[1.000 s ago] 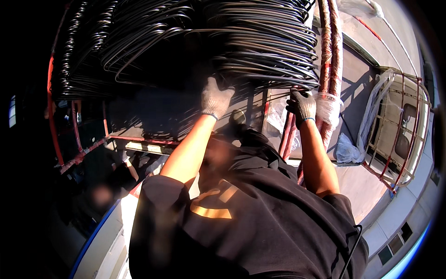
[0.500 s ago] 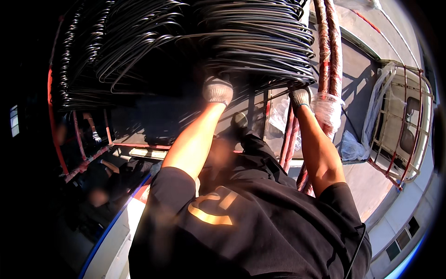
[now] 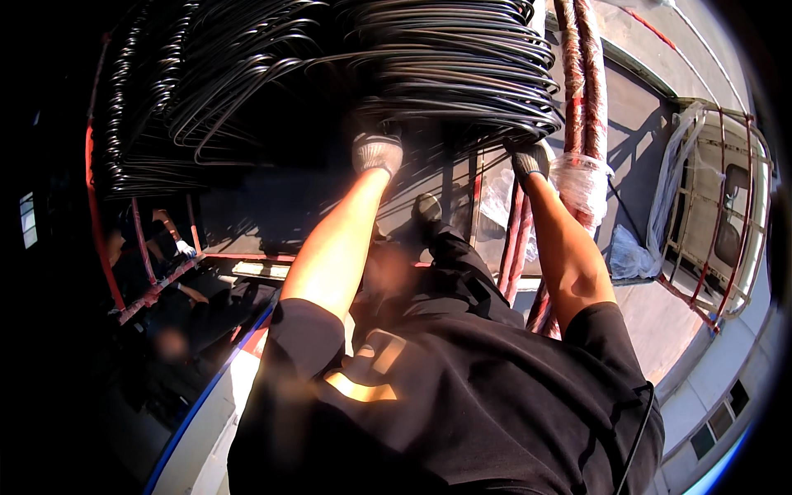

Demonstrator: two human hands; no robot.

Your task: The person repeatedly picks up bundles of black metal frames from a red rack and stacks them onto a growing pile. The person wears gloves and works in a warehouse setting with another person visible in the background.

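Note:
A thick coil of dark wire fills the upper middle of the head view. My left hand, in a pale knitted glove with a dark palm, grips the coil's near edge at its left part; its fingertips are lost in shadow. At the coil's lower right corner, my right hand is closed on the near edge, in the same kind of glove. Both arms are stretched out in front of me. More wire loops lie to the left, with one strand running across to the coil.
Red-and-white wrapped posts with clear plastic film stand beside my right hand. A vehicle cab behind a red rail lies farther right. At lower left, people in dark clothes are near a red rail, one gloved hand on it.
My hands have shifted slightly left, still at the coil's near edge, and the coil sits a little differently. At left, another person's gloved hand has moved down and right onto the rail.

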